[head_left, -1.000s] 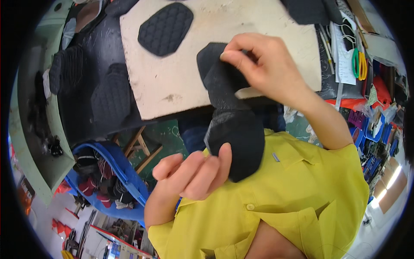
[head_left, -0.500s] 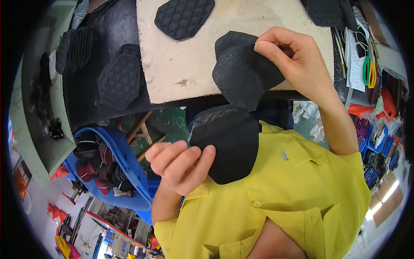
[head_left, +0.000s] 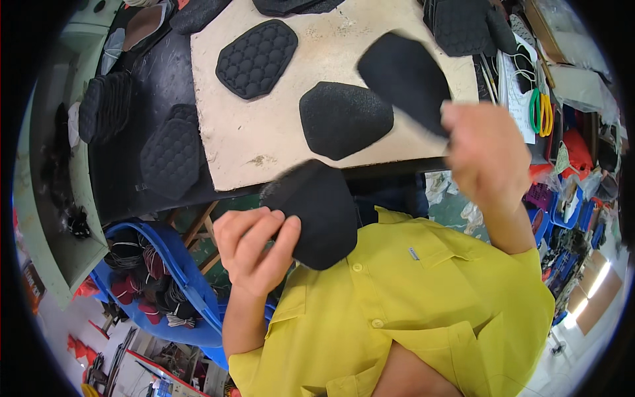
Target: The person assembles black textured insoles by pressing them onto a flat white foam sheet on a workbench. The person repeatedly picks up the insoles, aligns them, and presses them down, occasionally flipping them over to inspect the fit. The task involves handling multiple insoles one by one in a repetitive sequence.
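My left hand [head_left: 254, 245] grips a black rounded fabric piece [head_left: 321, 218] by its left edge, in front of my yellow shirt. Whether it is one layer or several I cannot make out. Blurred by motion, my right hand [head_left: 489, 149] pinches the lower corner of another black fabric piece [head_left: 407, 79], which extends over the board toward the upper left. Beneath that one, a black fabric piece [head_left: 344, 120] of similar shape lies flat on the cream board [head_left: 245, 139]. A black quilted pad [head_left: 258, 58] rests farther left on the same board.
Stacked black pads [head_left: 106, 109] and quilted pads [head_left: 170, 159] sit on the dark table at left. More pads [head_left: 456, 26] are piled at the back right, near scissors [head_left: 544, 114] and papers. A blue tub [head_left: 175, 264] of bundled cords stands below left.
The right hand has drawn its fabric piece up and to the right, unfolding it. A flat black piece now shows on the board. The left hand's fingers have closed more around its piece.
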Demonstrator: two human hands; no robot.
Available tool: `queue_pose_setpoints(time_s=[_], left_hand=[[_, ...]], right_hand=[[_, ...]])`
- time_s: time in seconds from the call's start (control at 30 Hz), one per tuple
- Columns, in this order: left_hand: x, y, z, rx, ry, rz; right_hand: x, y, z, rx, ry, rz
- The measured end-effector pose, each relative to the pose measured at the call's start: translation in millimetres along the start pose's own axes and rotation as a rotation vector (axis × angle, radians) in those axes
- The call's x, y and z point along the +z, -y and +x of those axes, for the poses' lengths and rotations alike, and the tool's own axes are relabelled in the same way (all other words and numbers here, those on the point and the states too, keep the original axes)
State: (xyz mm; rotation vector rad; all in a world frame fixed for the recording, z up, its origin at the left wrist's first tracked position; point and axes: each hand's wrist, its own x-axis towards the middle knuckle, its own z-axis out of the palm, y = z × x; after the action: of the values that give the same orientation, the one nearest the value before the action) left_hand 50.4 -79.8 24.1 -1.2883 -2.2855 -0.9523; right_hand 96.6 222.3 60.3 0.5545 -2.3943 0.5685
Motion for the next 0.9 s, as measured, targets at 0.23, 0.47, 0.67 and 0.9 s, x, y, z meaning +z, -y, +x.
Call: queue_pose_setpoints(time_s=[0.23,0.47,0.67,0.9], left_hand=[[29.6,17.4,-8.3,-0.084,-0.042,0.028],[28.7,17.6,-21.0,-0.095,-0.023,0.080],[26.2,13.7,-15.7,-0.097,0.036,0.091],[21.5,16.3,-12.1,-0.090,0.032,0.127]], right_hand=[[47.9,15.1,-56.0,-0.207,0.099,-0.060],[56.5,18.3,-67.3,-0.129,0.100,-0.036],[47.8,11.9,-42.2,0.805,-0.039,0.388],[57.5,-25.1,-29.3,1.190,-0.267,0.937]])
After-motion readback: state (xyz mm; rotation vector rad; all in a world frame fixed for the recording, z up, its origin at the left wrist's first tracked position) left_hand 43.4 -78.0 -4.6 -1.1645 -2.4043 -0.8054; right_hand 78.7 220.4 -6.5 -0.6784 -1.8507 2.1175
